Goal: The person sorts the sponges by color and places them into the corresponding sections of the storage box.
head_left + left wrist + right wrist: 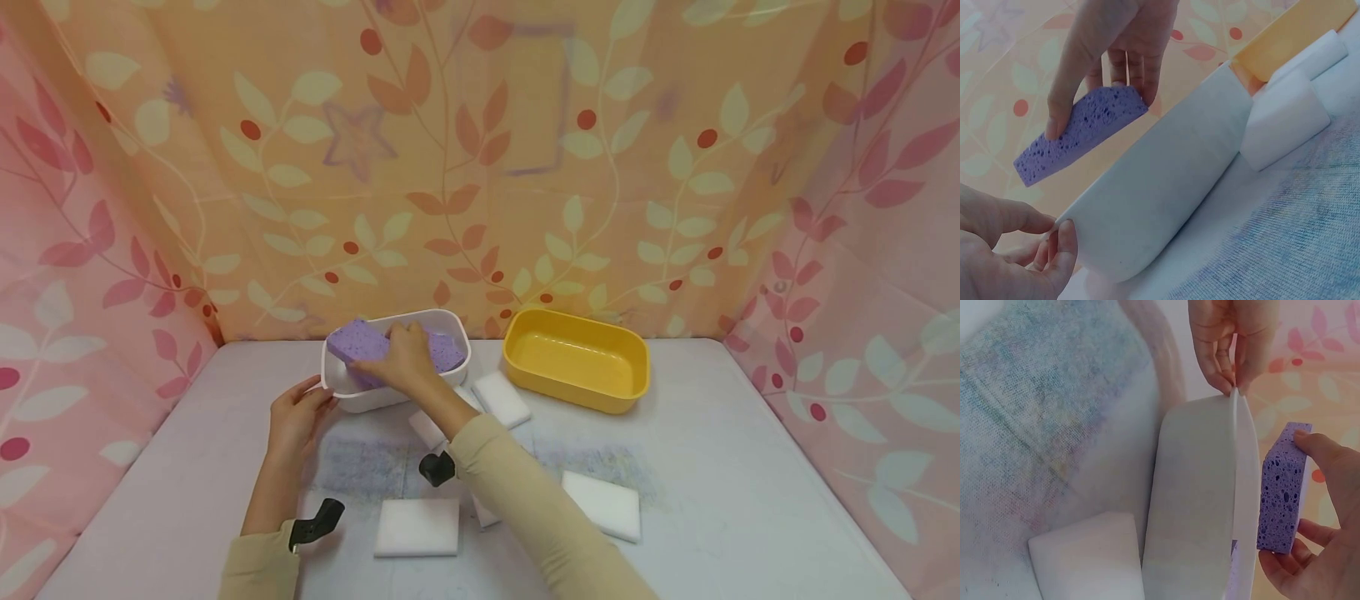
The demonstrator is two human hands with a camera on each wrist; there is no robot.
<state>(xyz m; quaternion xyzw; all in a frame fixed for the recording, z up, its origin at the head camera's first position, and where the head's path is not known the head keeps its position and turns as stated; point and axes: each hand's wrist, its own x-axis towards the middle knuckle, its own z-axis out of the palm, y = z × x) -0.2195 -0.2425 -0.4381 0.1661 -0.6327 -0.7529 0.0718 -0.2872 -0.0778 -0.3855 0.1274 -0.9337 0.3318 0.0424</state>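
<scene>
My right hand [406,360] grips a purple sponge [1085,131] between thumb and fingers, above the rim of a white tub [450,321]. Other purple sponge material [446,353] lies inside the tub, partly covered by that hand. At the tub's near left corner, my left hand [298,417] pinches the rim between thumb and fingers. The right wrist view shows this pinch on the rim and the held sponge [1284,490], full of pores, just beyond the tub's edge.
A yellow tub [577,358] stands to the right of the white one. Several white sponge blocks lie on the table, among them one at the front [417,527], one at the right [603,506] and one between the tubs [501,398]. Patterned curtains [480,167] surround the table.
</scene>
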